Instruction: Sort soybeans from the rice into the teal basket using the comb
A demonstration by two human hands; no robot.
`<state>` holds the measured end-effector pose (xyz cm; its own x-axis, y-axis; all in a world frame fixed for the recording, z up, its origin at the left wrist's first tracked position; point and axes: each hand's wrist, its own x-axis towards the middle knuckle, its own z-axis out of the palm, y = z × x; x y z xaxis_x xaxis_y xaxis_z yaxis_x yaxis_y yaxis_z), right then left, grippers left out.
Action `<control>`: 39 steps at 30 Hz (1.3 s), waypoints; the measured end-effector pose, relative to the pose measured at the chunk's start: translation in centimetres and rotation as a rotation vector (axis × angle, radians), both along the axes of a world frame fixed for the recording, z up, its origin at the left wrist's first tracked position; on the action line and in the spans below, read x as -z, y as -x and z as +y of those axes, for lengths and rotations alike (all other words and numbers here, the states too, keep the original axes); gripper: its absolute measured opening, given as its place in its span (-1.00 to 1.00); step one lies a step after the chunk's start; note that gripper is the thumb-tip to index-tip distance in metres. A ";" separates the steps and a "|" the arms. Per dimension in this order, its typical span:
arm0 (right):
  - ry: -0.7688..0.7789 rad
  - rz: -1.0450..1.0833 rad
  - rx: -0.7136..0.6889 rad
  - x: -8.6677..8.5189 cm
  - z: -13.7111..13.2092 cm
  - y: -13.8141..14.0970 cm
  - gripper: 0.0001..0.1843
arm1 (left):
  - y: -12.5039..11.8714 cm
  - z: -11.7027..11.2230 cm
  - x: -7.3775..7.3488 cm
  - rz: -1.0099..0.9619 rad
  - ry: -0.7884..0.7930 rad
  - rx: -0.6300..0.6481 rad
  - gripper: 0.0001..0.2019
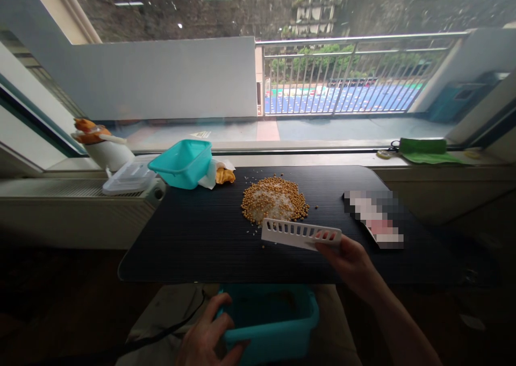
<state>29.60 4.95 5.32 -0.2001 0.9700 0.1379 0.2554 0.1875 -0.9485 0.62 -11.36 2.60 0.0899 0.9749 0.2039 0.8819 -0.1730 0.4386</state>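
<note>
My right hand (346, 256) grips the right end of a long white plastic strip with a row of slots (290, 234), held over the table. Just beyond the strip lies a pile of soybeans (282, 191) mixed with white rice grains (268, 205). A few loose beans and grains are scattered around it. Below the table's front edge, my left hand (212, 331) is closed on the left rim of a teal plastic tub (270, 334), which rests on my lap. The inside of this tub is dark, so its contents are hard to make out.
The black table (193, 248) stands against a window sill. At its back left are a second teal tub (183, 164), a crumpled yellow-brown item (224, 174) and a clear lid (131, 177). A blurred-out flat object (374, 221) lies at right. A green cloth (425, 150) is on the sill.
</note>
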 end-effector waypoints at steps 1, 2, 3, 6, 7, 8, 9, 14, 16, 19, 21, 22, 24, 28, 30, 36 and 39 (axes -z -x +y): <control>0.012 -0.002 -0.026 -0.1 -0.4 0.3 -0.77 | 0.0 0.0 0.0 -0.006 -0.003 -0.002 -0.91; 0.027 -0.004 -0.058 -0.2 -0.8 0.6 -0.77 | 0.0 0.0 0.1 -0.011 -0.002 0.000 -0.90; 0.048 -0.008 -0.100 -0.5 -1.4 0.7 -0.77 | 0.1 0.0 0.1 -0.015 0.002 0.003 -0.90; 0.114 -0.034 -0.242 -1.6 -3.1 0.6 -0.77 | 0.2 -0.1 0.4 -0.018 0.014 0.014 -0.92; 0.133 -0.042 -0.274 -1.9 -3.6 0.3 -0.77 | 0.2 -0.1 0.4 -0.015 0.012 0.017 -0.92; 0.141 -0.043 -0.287 -2.1 -3.8 -0.1 -0.77 | 0.2 -0.1 0.5 -0.011 0.007 0.017 -0.91; 0.137 -0.037 -0.269 -2.1 -3.8 -0.6 -0.76 | 0.2 -0.1 0.4 -0.007 0.004 0.019 -0.91; 0.002 -0.009 0.089 -0.6 -1.2 -3.2 -0.72 | -0.1 0.2 0.0 -0.004 -0.008 0.019 -0.91; -0.053 -0.018 0.215 0.2 0.4 -3.9 -0.70 | -0.4 0.4 -0.2 -0.012 -0.012 0.023 -0.90; -0.090 -0.042 0.267 0.8 1.8 -4.3 -0.71 | -0.6 0.4 -0.2 -0.014 -0.009 0.047 -0.89; -0.097 -0.050 0.276 0.8 2.0 -4.3 -0.70 | -0.6 0.3 -0.1 -0.009 0.002 0.057 -0.89; -0.099 -0.048 0.283 0.8 2.0 -4.3 -0.69 | -0.6 0.3 0.0 -0.007 0.005 0.059 -0.89; -0.088 -0.037 0.296 0.8 1.7 -4.3 -0.67 | -0.7 0.3 0.0 -0.002 0.005 0.057 -0.89; -0.040 -0.009 0.297 0.9 1.3 -4.3 -0.62 | -0.8 0.5 -0.2 0.005 0.034 0.052 -0.88; -0.045 0.021 0.304 0.8 1.1 -4.2 -0.60 | -0.8 0.6 -0.3 0.001 0.050 0.052 -0.86; 0.037 0.062 0.168 0.8 0.9 -4.5 -0.60 | -1.0 0.5 -0.2 -0.018 0.047 0.045 -0.86; 0.078 0.047 0.118 0.7 0.7 -4.8 -0.59 | -1.1 0.4 -0.2 -0.034 0.058 0.030 -0.86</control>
<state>34.41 5.60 4.58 -0.0791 0.9946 0.0674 0.2266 0.0838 -0.9704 1.76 -10.94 2.76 0.1136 0.9821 0.1502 0.8611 -0.1727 0.4782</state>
